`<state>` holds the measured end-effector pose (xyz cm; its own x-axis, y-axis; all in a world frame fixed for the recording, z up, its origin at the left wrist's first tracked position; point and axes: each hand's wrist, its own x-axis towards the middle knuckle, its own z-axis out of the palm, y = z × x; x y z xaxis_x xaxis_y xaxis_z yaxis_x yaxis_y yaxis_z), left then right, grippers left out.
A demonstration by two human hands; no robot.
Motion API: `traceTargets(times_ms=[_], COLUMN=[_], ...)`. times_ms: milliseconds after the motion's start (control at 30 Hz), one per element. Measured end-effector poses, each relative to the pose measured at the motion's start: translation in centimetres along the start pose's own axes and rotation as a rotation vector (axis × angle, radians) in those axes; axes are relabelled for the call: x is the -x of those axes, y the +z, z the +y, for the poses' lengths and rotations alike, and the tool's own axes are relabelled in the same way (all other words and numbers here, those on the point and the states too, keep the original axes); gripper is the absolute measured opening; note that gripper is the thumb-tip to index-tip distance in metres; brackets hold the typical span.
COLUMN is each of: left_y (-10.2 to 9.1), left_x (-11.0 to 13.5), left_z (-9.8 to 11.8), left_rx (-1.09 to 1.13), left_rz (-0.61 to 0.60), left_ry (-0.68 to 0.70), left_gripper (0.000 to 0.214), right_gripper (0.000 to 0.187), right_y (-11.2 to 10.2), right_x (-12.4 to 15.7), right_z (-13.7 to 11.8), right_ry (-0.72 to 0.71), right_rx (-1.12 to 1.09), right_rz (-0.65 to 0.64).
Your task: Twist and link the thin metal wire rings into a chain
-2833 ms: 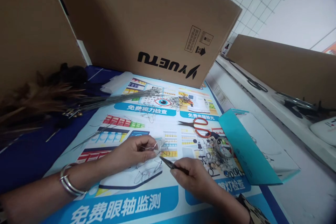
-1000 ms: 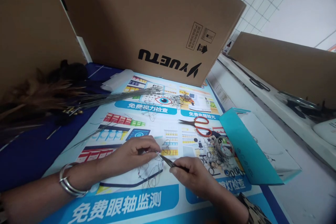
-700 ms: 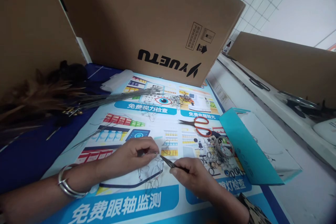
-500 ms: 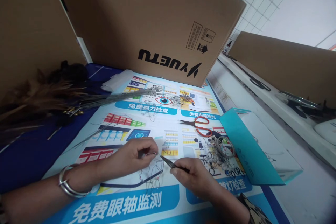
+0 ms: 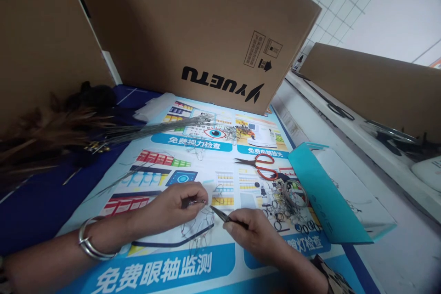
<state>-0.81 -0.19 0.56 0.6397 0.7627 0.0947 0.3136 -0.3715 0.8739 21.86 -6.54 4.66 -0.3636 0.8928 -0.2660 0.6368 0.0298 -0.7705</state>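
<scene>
White wall [image 5: 382,14] (partly gridded).

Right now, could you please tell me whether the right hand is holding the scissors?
No, the right hand holds needle-nose pliers, while the orange-handled scissors lie on the printed sheet.

The pliers [image 5: 221,214] have drawn back from the left hand [image 5: 184,200].

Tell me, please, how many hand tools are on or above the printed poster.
2: dark, pointed metal pliers in the right hand, and red-handled, dark-bladed metal scissors lying beyond it. More may be hidden under the tangled wire pile.
</scene>
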Motion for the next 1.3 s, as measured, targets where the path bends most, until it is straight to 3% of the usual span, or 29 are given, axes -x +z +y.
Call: traceTargets(times_ms=[367,567,633,700,833,933,1067,1300], left_y=[-0.1,0.0,0.0,0.1,0.1,0.1,0.1,0.2], left_x=[0.0,0.0,0.0,0.0,-0.1,-0.1,0.0,-0.1], left_z=[0.4,0.2,0.1,0.1,0.2,0.3,0.3,0.0], left_rx=[-0.010,0.007,0.003,-0.006,-0.016,-0.020,-0.027,-0.045], left_rz=[-0.017,-0.028,-0.034,-0.043,-0.063,-0.072,-0.070,-0.078], left_ry=[0.024,-0.001,-0.006,-0.005,-0.008,-0.007,0.005,0.019], left_gripper=[0.011,0.009,0.009,0.009,0.010,0.009,0.009,0.009], right_gripper=[0.030,0.035,0.036,0.028,0.014,0.011,0.014,0.018], right_y=[-0.1,-1.4,-1.9,-2.4,-3.4,-3.5,-3.0,-1.8], right_x=[0.1,0.0,0.1,0.4,1.1,0.9,-0.2,-1.3], right_z=[0.4,0.9,1.1,1.1,0.6,0.0,-0.4,-0.7], right_ry=[0.007,0.217,0.234,0.204,0.067,0.016,0.036,0.040], right_rx=[-0.106,-0.490,-0.515,-0.357,0.277,0.582,0.783,0.939], right_rz=[-0.009,-0.124,-0.144,-0.096,0.114,0.182,0.163,0.109])
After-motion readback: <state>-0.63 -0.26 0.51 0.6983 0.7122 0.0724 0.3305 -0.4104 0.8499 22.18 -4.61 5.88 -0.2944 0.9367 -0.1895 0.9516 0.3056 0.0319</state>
